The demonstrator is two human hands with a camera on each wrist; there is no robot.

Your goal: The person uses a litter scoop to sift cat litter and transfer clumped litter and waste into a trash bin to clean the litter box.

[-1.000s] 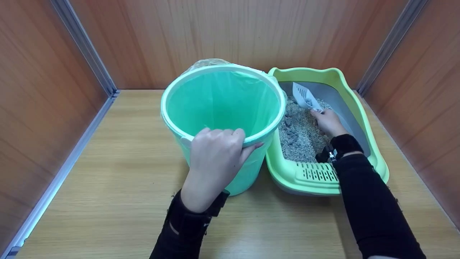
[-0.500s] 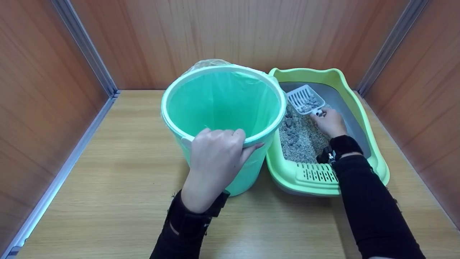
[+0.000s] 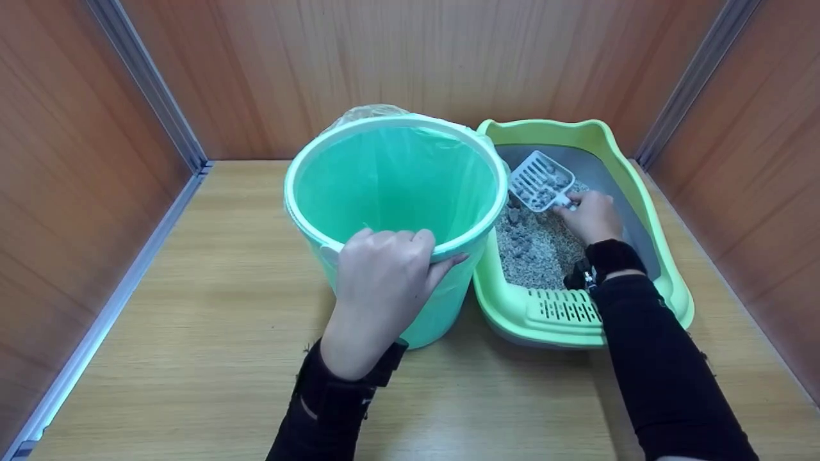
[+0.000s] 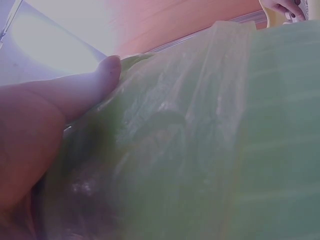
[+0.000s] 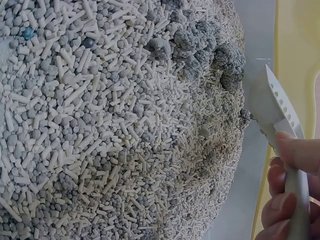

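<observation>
My left hand [image 3: 384, 275] grips the near rim of a mint-green trash bin [image 3: 442, 282], fingers over the edge and thumb along the outside. A clear plastic liner [image 4: 200, 100] is folded over the rim, as the left wrist view shows. With my right hand [image 3: 590, 218] I hold a white slotted litter scoop [image 3: 541, 181] by its handle, over the litter box [image 3: 647, 224]. Some grey litter lies in the scoop. Below it spreads pelleted cat litter [image 5: 125, 125], with dark grey clumps [image 5: 200, 45] near the box wall in the right wrist view.
Bin and litter box stand side by side on a wood-grain floor [image 3: 211, 307], the bin's rim close to the box's left edge. Wooden panels [image 3: 423, 57] rise behind and on both sides, joined by metal strips [image 3: 160, 96].
The scoop has turned from edge-on, so its slotted face now shows, and it has tilted a little since. My left hand and the bin stay put.
</observation>
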